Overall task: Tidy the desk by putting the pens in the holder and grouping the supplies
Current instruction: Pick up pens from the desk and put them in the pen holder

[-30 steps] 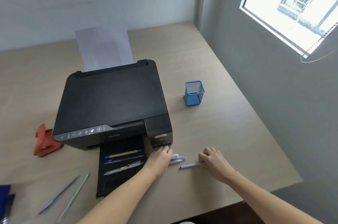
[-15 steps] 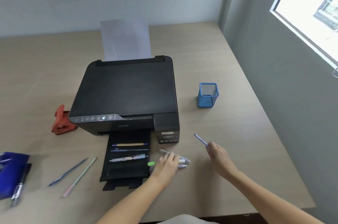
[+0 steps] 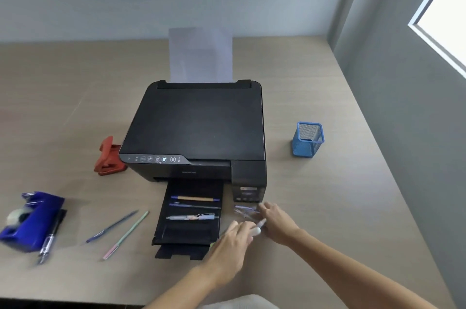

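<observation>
No legible text — printer (image 3: 199, 132) front logo, side label blurred.

Beige desk (image 3: 315, 207), printer (image 3: 199, 129), blue holder (image 3: 307, 140), pens (image 3: 118, 228), tape dispenser (image 3: 32, 220)

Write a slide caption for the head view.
Both hands gather pens beside the printer; the blue holder stands empty.

Motion-blurred pens (image 3: 245, 211) between both hands: count, colour unclear. Left hand (image 3: 230, 245) covers white marker (image 3: 257, 229) body. Blue plastic tape dispenser (image 3: 30, 220) blurred.
</observation>
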